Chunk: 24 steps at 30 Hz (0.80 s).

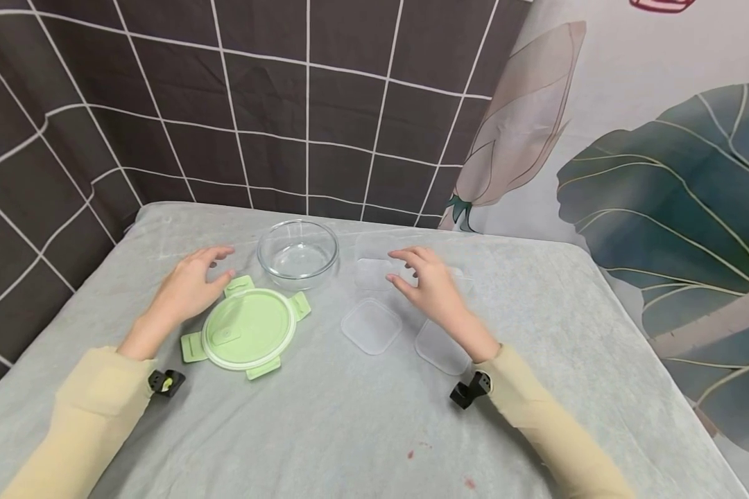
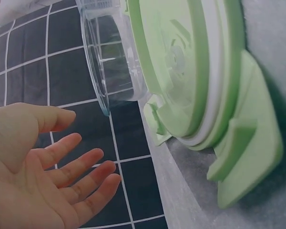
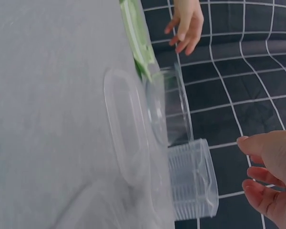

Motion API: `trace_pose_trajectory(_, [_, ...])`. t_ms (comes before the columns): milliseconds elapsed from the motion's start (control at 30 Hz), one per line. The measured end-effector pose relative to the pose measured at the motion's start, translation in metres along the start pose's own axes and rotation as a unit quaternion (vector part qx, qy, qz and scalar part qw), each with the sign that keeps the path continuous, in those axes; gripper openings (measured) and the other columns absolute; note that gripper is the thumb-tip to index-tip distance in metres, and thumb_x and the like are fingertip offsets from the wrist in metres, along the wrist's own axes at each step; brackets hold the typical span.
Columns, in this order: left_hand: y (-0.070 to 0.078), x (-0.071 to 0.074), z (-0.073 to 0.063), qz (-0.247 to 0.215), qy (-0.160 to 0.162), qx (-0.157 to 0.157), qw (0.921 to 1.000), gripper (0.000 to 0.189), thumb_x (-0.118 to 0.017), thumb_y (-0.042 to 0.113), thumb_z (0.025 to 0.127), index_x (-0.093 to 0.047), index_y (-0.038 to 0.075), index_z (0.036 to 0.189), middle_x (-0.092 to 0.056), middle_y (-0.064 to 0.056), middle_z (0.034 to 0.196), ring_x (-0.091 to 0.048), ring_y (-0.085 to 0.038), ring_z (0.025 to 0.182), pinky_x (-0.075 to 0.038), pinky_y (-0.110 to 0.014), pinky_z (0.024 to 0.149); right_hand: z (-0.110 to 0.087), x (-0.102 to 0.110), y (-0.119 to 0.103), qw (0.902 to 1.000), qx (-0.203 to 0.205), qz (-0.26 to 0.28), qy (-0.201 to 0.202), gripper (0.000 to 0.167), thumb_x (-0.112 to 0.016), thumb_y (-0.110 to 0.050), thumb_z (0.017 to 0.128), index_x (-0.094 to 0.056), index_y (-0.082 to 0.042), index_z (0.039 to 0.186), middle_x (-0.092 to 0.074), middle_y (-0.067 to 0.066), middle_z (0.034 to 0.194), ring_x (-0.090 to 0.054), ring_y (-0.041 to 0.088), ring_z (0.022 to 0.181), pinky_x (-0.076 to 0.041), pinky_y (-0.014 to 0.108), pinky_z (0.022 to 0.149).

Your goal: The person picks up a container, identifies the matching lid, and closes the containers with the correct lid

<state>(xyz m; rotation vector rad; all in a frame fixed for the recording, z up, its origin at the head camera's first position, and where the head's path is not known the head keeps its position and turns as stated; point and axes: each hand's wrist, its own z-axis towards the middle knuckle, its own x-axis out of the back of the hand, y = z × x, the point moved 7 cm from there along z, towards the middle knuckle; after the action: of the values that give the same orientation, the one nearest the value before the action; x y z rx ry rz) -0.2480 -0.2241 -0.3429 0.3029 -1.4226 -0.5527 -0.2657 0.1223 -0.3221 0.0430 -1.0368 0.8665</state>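
Observation:
My left hand [image 1: 190,287] hovers above the left side of a round light-green lid [image 1: 250,329], its fingers loosely bent and nothing held. The lid lies on the table with its side flaps spread outward. Just behind it stands a round clear glass bowl [image 1: 296,280], apart from both hands. In the left wrist view the left palm [image 2: 33,191] shows bare, with fingers spread. My right hand [image 1: 433,287] is raised over clear plastic containers, fingers curved and holding nothing. One ribbed clear container [image 3: 193,183] appears beside that hand in the right wrist view, not touched.
Two clear, rounded-square plastic lids [image 1: 371,326] lie flat in front of the containers, one partly under the right forearm. A grey cloth covers the table [image 1: 324,430]. A dark gridded curtain [image 1: 343,104] hangs behind, with a leaf-patterned one [image 1: 674,180] at right.

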Motion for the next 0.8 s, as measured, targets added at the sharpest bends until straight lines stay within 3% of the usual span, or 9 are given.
trace_pose_trajectory(267, [-0.004,0.003,0.0,-0.014,0.017,0.01,0.9997,0.048,-0.056,0.017,0.094,-0.047,-0.002,0.136,-0.054,-0.029,0.129,-0.055,-0.046,0.112,-0.045,-0.061,0.087,0.01,-0.021,-0.015,0.9996,-0.004,0.01,-0.028,0.035,-0.074,-0.021,0.084,-0.067,-0.008,0.115,-0.069,0.008,0.103,-0.06,0.021,0.083,-0.051,0.031,0.071])
trace_pose_trajectory(567, [-0.012,0.003,-0.004,-0.006,0.005,0.029,0.9996,0.049,-0.057,0.017,0.092,-0.047,-0.003,0.135,-0.059,-0.03,0.122,-0.059,-0.045,0.105,-0.047,-0.058,0.083,0.019,-0.048,-0.031,0.9966,-0.011,0.045,-0.069,0.034,-0.074,-0.021,0.083,-0.067,-0.006,0.114,-0.071,0.009,0.104,-0.065,0.019,0.083,-0.055,0.025,0.067])
trace_pose_trajectory(800, [-0.015,0.005,-0.014,-0.013,-0.004,0.065,0.9978,0.05,-0.056,0.018,0.092,-0.046,-0.005,0.135,-0.058,-0.032,0.12,-0.06,-0.046,0.104,-0.047,-0.057,0.083,0.025,-0.066,-0.042,0.9939,-0.023,0.062,-0.088,0.035,-0.076,-0.021,0.082,-0.068,-0.006,0.112,-0.072,0.008,0.104,-0.068,0.017,0.079,-0.055,0.024,0.072])
